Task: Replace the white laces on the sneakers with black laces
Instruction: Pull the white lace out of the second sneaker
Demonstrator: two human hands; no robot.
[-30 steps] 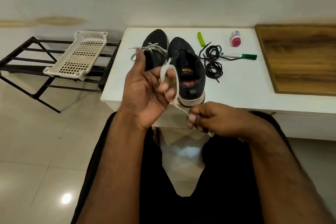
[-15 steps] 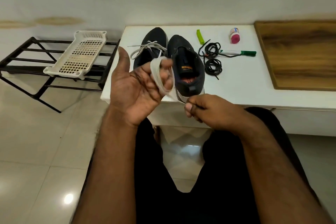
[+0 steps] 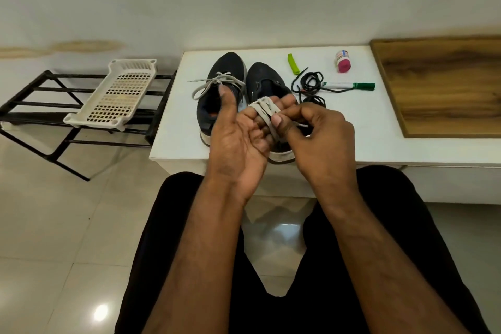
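**Kid:** What is where right now?

**Helper:** You sit at the white table (image 3: 352, 130). The two sneakers (image 3: 267, 76) stand on it, side by side. The left one keeps its tied white lace (image 3: 214, 83). The right one looks bare. The black laces (image 3: 310, 84) lie in a heap just beside it.

**Kid:** And my hands?

**Helper:** Your left hand (image 3: 241, 133) is held up, thumb out. The loose white lace (image 3: 264, 110) is wound around its fingers. Your right hand (image 3: 311, 133) pinches the lace end tight.

**Kid:** How do I do this bit well?

**Helper:** I think you are rolling it into a small bundle. Keep each loop flat next to the last one. Pull gently, so your fingers can slip out. Tuck the end in, then put the bundle away from the black laces.
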